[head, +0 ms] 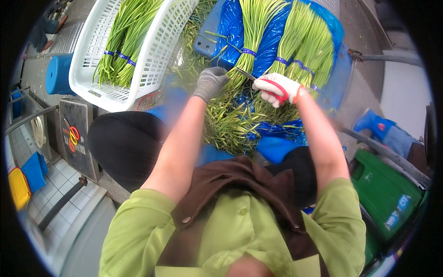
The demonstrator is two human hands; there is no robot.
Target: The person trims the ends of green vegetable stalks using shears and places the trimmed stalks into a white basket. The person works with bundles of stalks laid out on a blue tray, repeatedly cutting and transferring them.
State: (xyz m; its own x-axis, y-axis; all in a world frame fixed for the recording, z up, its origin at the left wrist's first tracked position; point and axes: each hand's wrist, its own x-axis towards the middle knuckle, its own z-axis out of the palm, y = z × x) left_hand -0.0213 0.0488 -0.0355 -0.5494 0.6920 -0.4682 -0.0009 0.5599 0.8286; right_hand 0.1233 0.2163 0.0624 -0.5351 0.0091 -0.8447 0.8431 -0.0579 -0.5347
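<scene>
My left hand (212, 83), in a grey glove, pinches stem ends at the near left side of a bunch of garlic scapes (247, 60) tied with a purple band. In my white-gloved right hand (275, 88) are red-handled scissors (284, 98). Their blades point left into the bunch's lower end, close to my left fingers. More banded garlic scapes (304, 45) lie just to the right on blue plastic sheeting (230, 24). Below both hands, cut stem ends (232, 123) are heaped up in front of my lap.
A white slotted plastic basket (116, 100) at upper left holds several banded bunches (121, 48). Beside it stands a blue stool (57, 74). Other scissors (73, 135) rest on a dark panel at left. A green bin (386, 197) is at right, near another person's blue boot (368, 123).
</scene>
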